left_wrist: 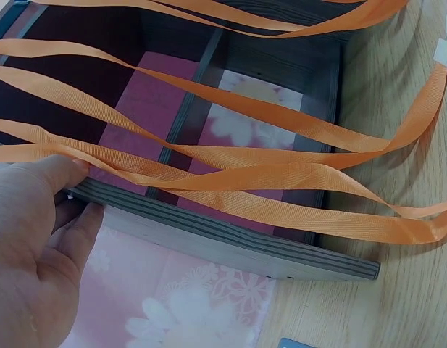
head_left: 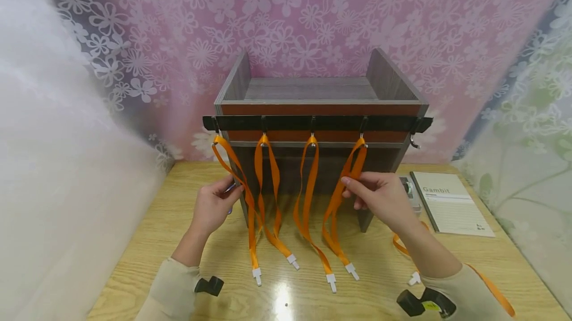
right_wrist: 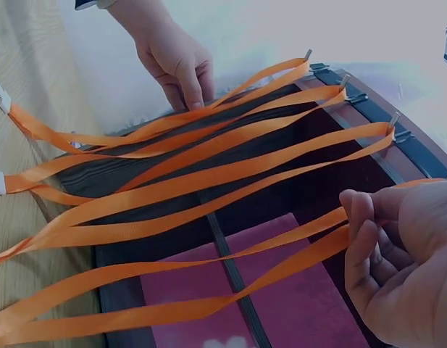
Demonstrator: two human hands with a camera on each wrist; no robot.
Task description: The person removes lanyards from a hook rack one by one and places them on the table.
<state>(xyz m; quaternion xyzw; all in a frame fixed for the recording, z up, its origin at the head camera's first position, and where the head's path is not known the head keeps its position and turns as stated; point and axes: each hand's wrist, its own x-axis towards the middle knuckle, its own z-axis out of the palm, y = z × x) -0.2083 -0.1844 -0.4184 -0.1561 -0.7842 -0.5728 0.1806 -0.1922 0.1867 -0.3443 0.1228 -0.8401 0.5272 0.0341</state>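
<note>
Four orange lanyards hang from hooks on a black strip (head_left: 288, 123) across the front of a grey wooden shelf (head_left: 313, 88). White clips end them above the table. With thumb and fingers, my right hand (head_left: 380, 197) pinches the rightmost hanging lanyard (head_left: 332, 217) below its hook. My left hand (head_left: 213, 207) grips the shelf's left side panel (left_wrist: 230, 235), its thumb right at the leftmost lanyard (head_left: 232, 160). Between the hands hang the second lanyard (head_left: 276, 182) and the third lanyard (head_left: 308, 192).
Another orange lanyard (head_left: 491, 288) lies on the wooden table (head_left: 147, 256), partly hidden under my right forearm. A notebook (head_left: 451, 207) and a small clear case (head_left: 413, 197) sit to the right. A metal hook (head_left: 415, 142) is at the strip's right end. Flowered cloth (head_left: 290, 23) stands behind.
</note>
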